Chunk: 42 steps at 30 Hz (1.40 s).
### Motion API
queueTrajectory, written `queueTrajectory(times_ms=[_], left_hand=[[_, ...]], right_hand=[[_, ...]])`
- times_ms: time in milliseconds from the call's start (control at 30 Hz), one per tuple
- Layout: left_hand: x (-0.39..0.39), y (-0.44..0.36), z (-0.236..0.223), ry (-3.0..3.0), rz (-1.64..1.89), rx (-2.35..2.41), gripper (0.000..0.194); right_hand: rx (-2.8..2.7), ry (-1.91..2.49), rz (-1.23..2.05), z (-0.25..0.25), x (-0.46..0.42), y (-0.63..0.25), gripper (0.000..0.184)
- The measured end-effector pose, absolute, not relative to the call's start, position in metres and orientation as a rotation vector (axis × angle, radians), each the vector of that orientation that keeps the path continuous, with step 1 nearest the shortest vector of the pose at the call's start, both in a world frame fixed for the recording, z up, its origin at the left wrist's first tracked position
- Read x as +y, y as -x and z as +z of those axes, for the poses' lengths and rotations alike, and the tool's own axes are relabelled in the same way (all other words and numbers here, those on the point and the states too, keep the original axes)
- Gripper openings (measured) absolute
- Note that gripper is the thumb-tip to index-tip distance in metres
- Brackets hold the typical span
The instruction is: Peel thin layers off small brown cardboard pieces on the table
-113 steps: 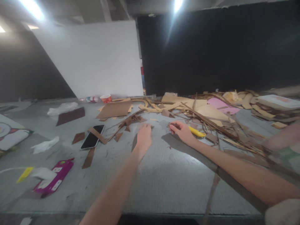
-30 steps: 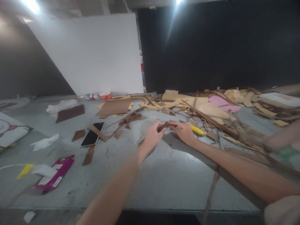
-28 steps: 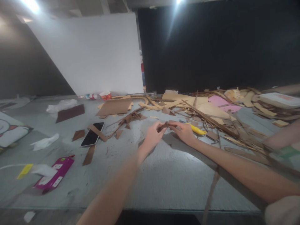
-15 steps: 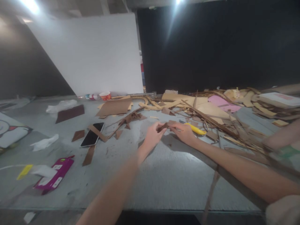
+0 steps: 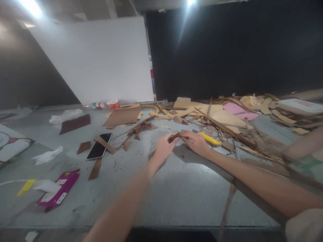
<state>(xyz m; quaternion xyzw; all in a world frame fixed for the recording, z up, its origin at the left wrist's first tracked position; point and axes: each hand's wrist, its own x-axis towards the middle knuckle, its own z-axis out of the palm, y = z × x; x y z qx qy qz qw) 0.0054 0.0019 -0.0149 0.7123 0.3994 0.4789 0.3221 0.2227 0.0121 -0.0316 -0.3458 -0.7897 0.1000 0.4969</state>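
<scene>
My left hand (image 5: pixel 165 145) and my right hand (image 5: pixel 195 143) meet above the middle of the grey table. Between their fingertips is a small brown piece (image 5: pixel 174 136), perhaps card or leather; its exact kind is unclear. Fingers of both hands are pinched on it and partly cover it. Just beyond my right hand lies a yellow-handled cutter (image 5: pixel 210 139), its front end partly hidden. Brown scraps (image 5: pixel 178 119) lie beyond my hands. To the left, a phone (image 5: pixel 99 148) lies flat with a brown strip across it.
A purple power strip (image 5: pixel 59 190) with a white plug sits front left. Brown sheets (image 5: pixel 123 115), a paper cup (image 5: pixel 112 104) and a pink sheet (image 5: pixel 238 111) are along the back. Offcuts pile up at right, where another person's arm (image 5: pixel 306 143) rests. White tissue (image 5: pixel 47 155) lies left.
Both hands stay at the same spot, pinching the small brown piece, with only slight finger movement. The view has shifted very slightly.
</scene>
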Motion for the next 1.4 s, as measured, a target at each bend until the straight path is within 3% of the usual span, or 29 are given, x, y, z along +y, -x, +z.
queueTrajectory(times_ms=[367, 867, 1400], left_hand=[[-0.002, -0.004, -0.011, -2.079, 1.247, 1.156, 0.020], [-0.006, -0.003, -0.012, -2.417, 1.171, 1.067, 0.027], [-0.005, -0.004, -0.013, -2.353, 1.184, 1.111, 0.024]], right_hand=[[-1.889, 0.895, 0.234, -0.021, 0.007, -0.220, 0.026], [-1.740, 1.014, 0.588, -0.012, 0.000, -0.209, 0.036], [-1.850, 0.913, 0.323, -0.012, -0.004, -0.212, 0.026]])
